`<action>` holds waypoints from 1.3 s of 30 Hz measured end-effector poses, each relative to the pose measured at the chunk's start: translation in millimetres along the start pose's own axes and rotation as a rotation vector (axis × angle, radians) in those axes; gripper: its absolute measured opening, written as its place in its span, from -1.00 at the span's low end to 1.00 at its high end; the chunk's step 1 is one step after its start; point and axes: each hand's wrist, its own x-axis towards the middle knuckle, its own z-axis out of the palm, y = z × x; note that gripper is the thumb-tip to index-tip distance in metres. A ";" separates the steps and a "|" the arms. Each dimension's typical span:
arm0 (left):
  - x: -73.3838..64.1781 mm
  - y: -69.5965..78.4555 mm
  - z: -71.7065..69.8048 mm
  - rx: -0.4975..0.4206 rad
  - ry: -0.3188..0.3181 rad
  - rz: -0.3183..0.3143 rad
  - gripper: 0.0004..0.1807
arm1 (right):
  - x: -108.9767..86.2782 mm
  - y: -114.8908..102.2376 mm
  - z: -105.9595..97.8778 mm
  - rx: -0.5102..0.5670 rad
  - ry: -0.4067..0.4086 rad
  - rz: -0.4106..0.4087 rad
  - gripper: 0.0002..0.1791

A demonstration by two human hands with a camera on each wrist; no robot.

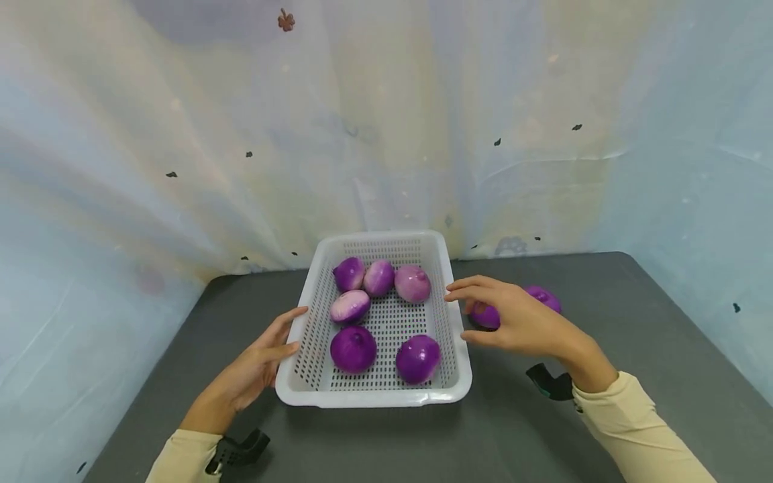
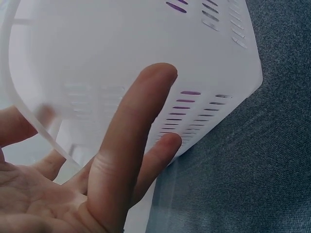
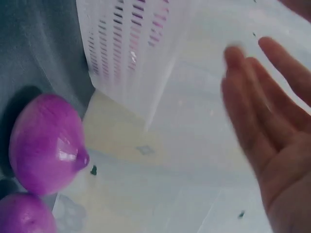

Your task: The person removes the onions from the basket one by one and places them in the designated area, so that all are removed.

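A white perforated plastic basket [image 1: 377, 401] stands on the dark table with several purple onions [image 1: 353, 349] in it. At its left side is my left hand [image 1: 256, 365], fingertips right at the rim; the left wrist view has its fingers [image 2: 129, 131] straight and spread against the outer wall. Beside the right rim hovers my right hand [image 1: 519, 318], thumb and fingers apart, nothing between them. Past it lie two more onions, one [image 1: 486, 316] partly hidden by the fingers and the other [image 1: 543, 298] behind the hand. The right wrist view includes one pointed onion [image 3: 46, 145].
A dark grey cloth-like surface covers the table [image 1: 374, 446]. Behind it hangs a pale patterned curtain [image 1: 386, 134], close to the basket's far end. Black straps [image 1: 238, 451] are around both wrists.
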 end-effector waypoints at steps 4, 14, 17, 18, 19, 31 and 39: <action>-0.9 4.2 -0.1 0.007 0.009 -0.005 -0.28 | 12.7 -11.0 11.6 -0.055 -0.108 0.000 -0.27; -0.8 4.4 1.3 -0.007 0.018 -0.007 -0.28 | 64.9 -16.3 56.4 -0.238 -0.441 0.019 -0.05; -1.4 4.6 1.3 -0.003 0.019 -0.009 -0.28 | 78.8 -15.2 67.7 -0.279 -0.459 0.051 -0.02; -1.8 4.5 1.4 -0.003 0.018 -0.010 -0.28 | 82.2 -14.5 71.6 -0.294 -0.467 0.053 -0.03; -2.2 4.5 1.4 -0.003 0.018 -0.010 -0.28 | 84.9 -14.0 75.3 -0.300 -0.475 0.050 -0.04; -0.4 -0.2 -0.2 -0.010 -0.006 0.007 -0.29 | 53.0 -23.5 50.0 -0.125 -0.214 -0.017 -0.06; 0.2 0.5 -1.6 -0.005 0.012 -0.007 -0.29 | -14.0 -29.8 10.5 -0.121 0.012 0.019 -0.05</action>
